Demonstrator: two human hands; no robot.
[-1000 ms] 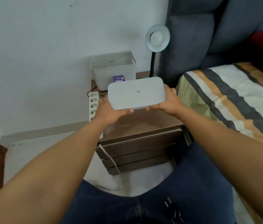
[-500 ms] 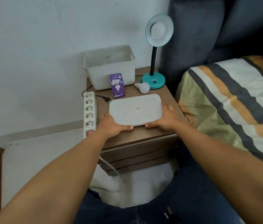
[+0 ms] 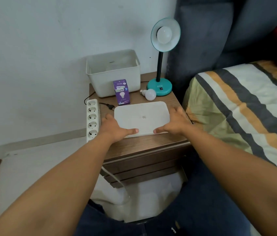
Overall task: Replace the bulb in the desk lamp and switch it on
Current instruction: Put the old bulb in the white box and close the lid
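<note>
Since the earlier frames, the flat white rounded-rectangle plastic lid (image 3: 142, 118) had come down from in front of the lamp to the near part of the brown wooden bedside table (image 3: 144, 143), uncovering the items behind it. Both hands were at the lid's ends: the left hand (image 3: 115, 129) curled round the left end with its thumb on top near the front edge, and the right hand (image 3: 175, 124) gripped the right end the same way. A small grey mark sat at the lid's centre, too small to read.

Behind the lid stood a purple cardboard bulb box (image 3: 121, 91) printed with "ECOLINK" and a picture of a bulb, leaning against the open white plastic storage bin (image 3: 113, 72). A loose white bulb (image 3: 149, 94) lay on its side just beside the base of the teal desk lamp (image 3: 159, 85), which carried faint lettering I could not make out. Another white bulb (image 3: 164, 34) was seated in the lamp's round shade. A white five-socket power strip (image 3: 92, 120) hung along the table's left edge, a black plug (image 3: 109, 106) lying near it. A striped bedcover (image 3: 246, 106) lay to the right.
</note>
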